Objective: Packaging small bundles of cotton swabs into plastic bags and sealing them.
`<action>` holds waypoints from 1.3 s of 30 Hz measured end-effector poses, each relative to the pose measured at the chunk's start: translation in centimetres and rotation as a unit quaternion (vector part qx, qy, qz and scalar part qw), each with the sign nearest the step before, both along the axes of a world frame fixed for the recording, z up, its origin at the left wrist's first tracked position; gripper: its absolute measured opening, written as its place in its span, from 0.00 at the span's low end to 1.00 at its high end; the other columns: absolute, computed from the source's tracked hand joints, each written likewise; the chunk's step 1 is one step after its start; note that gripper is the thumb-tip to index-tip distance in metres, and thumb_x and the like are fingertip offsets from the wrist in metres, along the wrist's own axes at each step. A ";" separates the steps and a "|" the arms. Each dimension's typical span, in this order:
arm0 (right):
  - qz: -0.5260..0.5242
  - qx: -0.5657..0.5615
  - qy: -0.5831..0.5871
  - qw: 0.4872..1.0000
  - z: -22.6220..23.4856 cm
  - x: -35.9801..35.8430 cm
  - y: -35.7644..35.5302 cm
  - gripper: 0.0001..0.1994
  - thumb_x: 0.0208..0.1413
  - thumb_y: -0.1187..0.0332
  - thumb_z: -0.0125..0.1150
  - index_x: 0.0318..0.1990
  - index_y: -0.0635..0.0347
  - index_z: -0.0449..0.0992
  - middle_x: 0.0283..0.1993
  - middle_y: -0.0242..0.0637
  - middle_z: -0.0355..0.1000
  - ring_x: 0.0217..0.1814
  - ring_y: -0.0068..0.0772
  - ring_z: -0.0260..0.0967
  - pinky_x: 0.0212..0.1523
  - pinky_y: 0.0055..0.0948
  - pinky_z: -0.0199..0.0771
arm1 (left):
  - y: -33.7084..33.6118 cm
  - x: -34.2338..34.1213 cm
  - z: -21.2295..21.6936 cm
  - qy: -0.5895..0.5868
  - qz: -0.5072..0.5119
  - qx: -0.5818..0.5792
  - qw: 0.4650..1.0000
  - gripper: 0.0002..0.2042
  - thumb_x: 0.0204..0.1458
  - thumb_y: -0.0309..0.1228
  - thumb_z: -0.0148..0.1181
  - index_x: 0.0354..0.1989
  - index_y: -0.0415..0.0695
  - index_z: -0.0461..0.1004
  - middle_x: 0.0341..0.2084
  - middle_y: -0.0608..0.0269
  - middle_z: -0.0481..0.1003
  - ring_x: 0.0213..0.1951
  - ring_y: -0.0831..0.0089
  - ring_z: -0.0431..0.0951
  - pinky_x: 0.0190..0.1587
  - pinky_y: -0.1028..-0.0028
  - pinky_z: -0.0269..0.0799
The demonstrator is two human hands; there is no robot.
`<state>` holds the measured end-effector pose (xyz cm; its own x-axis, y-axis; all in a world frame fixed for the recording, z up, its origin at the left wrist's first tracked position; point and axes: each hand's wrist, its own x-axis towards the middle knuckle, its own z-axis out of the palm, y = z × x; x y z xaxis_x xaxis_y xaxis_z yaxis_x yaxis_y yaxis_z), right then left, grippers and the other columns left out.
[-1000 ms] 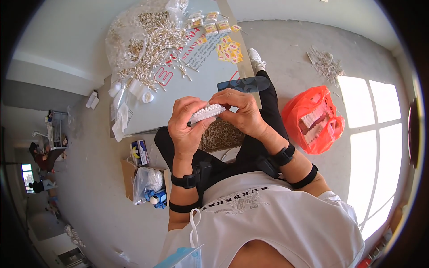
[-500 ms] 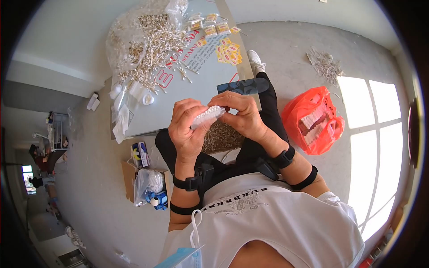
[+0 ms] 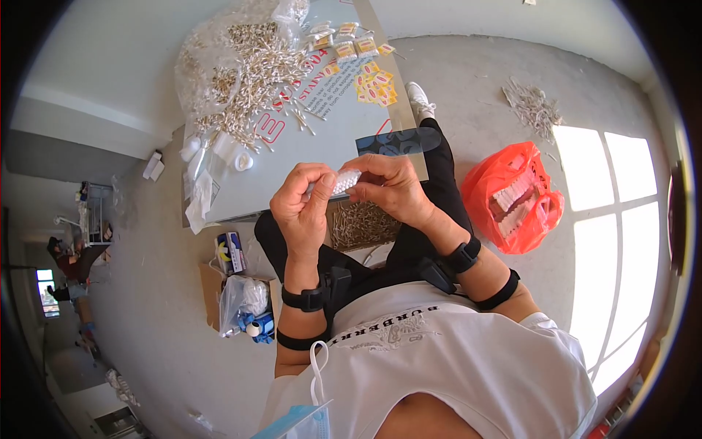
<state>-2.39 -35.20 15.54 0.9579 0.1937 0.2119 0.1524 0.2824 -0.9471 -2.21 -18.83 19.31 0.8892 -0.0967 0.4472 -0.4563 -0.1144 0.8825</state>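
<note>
A grey worktop point(image 3: 325, 143) carries loose swabs point(image 3: 252, 88) and a clear bag point(image 3: 194, 66) at left, packs point(image 3: 356, 49) and yellow cards point(image 3: 374, 85) at far right, and a dark sheet point(image 3: 391, 143) by the right edge.

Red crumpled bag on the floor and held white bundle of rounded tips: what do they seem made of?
Red crumpled bag: probably thin plastic film, glossy, given its creases and translucent folds. White bundle of rounded tips: probably matte cotton, judging by soft-looking ends, perhaps inside shiny clear film.
</note>
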 end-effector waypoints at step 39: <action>0.016 -0.007 0.007 1.000 -0.1 -0.1 0.0 0.13 0.51 0.82 0.63 0.46 0.67 0.75 0.38 0.30 0.76 0.38 0.14 0.72 0.40 0.17 0.74 | 0.1 0.3 -0.2 0.166 -0.022 -0.041 0.985 0.07 0.40 0.16 0.54 0.29 0.35 0.75 0.28 0.67 0.75 0.32 0.82 0.71 0.36 0.81 0.66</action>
